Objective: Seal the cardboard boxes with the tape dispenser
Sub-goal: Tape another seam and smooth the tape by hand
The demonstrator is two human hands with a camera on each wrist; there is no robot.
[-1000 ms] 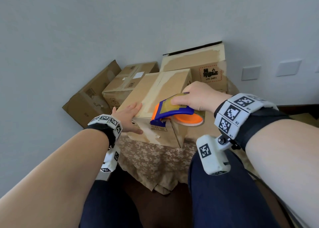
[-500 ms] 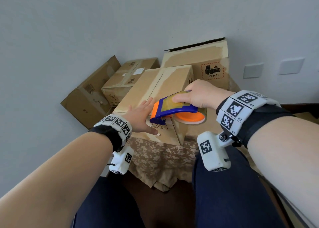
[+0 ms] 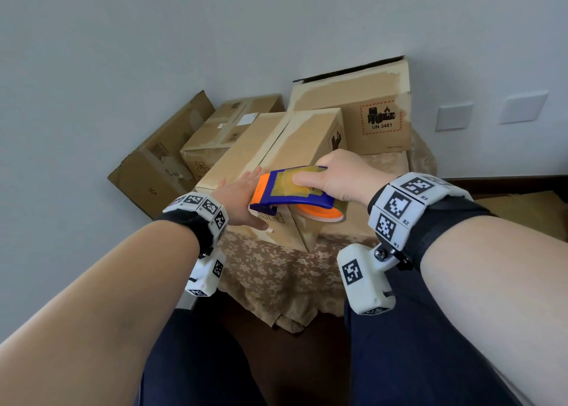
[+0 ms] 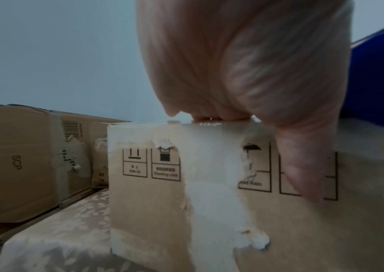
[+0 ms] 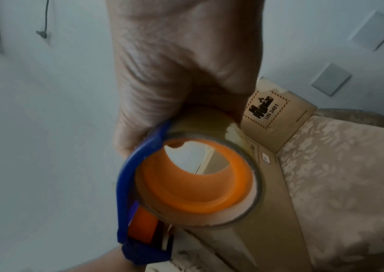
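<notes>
A brown cardboard box (image 3: 295, 141) lies on the cloth-covered table (image 3: 285, 270), its two top flaps meeting in a centre seam. My left hand (image 3: 242, 195) rests flat on the near end of its top, fingers straight, thumb (image 4: 302, 165) hanging down the front face (image 4: 153, 211). My right hand (image 3: 341, 178) grips the blue and orange tape dispenser (image 3: 292, 195) over the box's near right corner, just right of the left hand. In the right wrist view the dispenser's tape roll (image 5: 198, 176) sits under my fingers, with the blue cutter end toward me.
More boxes crowd the back: one marked UN 3481 (image 3: 368, 110) at the right against the wall, a smaller one (image 3: 227, 132) behind left, and a tilted one (image 3: 156, 159) leaning at the far left. My knees sit under the table's near edge.
My left hand slid right along the box's near edge, up to the dispenser. The dispenser and right hand stayed over the near right corner. The view shifted slightly.
</notes>
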